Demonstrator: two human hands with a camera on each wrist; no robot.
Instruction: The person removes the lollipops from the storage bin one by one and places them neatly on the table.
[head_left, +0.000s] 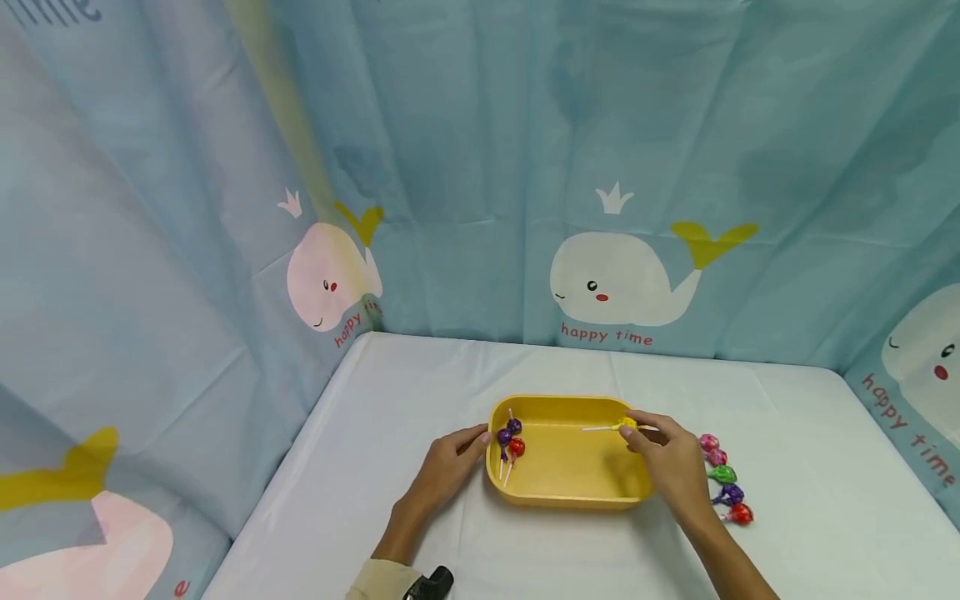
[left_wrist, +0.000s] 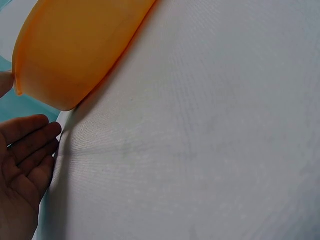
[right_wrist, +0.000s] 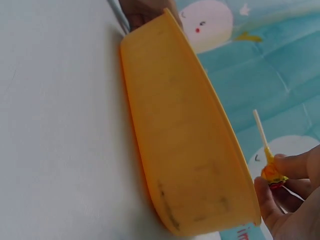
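Observation:
A yellow tray [head_left: 570, 496] stands on the white table. At its left end, my left hand [head_left: 442, 467] touches the rim with the thumb; in the left wrist view that hand's fingers [left_wrist: 35, 137] are straight and apart from the tray wall. Over the tray's right end, my right hand [head_left: 671, 458] pinches a yellow-wrapped lollipop [right_wrist: 272, 172] between thumb and fingers. Its white stick points left in the head view. Inside the tray's left end lie two purple lollipops [head_left: 505, 436] and a red lollipop [head_left: 517, 447].
Right of the tray, a column of lollipops lies on the table: pink ones [head_left: 709, 442], a green one [head_left: 722, 474], purple [head_left: 730, 495] and red [head_left: 741, 514]. A blue curtain [head_left: 465, 275] with printed whales hangs behind the table's back edge and along its left side.

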